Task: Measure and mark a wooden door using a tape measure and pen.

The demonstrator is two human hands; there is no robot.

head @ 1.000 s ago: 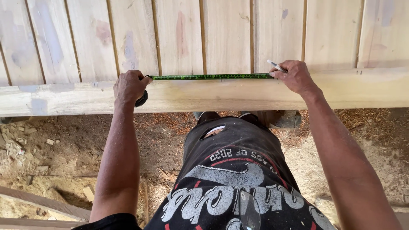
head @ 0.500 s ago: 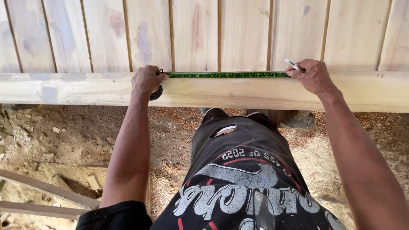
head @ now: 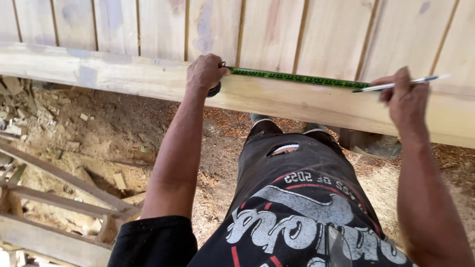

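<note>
Now the left hand (head: 207,72) is clamped in a fist round the dark case of the tape measure (head: 297,78), pinning it down on the top edge of the long pale beam (head: 123,76), and the green blade runs out to the right along that edge, flat against the foot of the vertical boards (head: 321,34) on the far side. Over on the right, the right hand (head: 406,99) pinches a slim pen (head: 401,83), fingers closed tight on it, the tip sitting right at the blade's far right end. To do this well, I'd say the blade wants to lie straight and taut with no sag or twist, the case hand must not creep, and the pen tip should meet the wood square against the reading, with one short crisp tick. Down below, sawdust and offcuts litter the ground (head: 99,128), and a timber frame (head: 59,198) lies at near left
</note>
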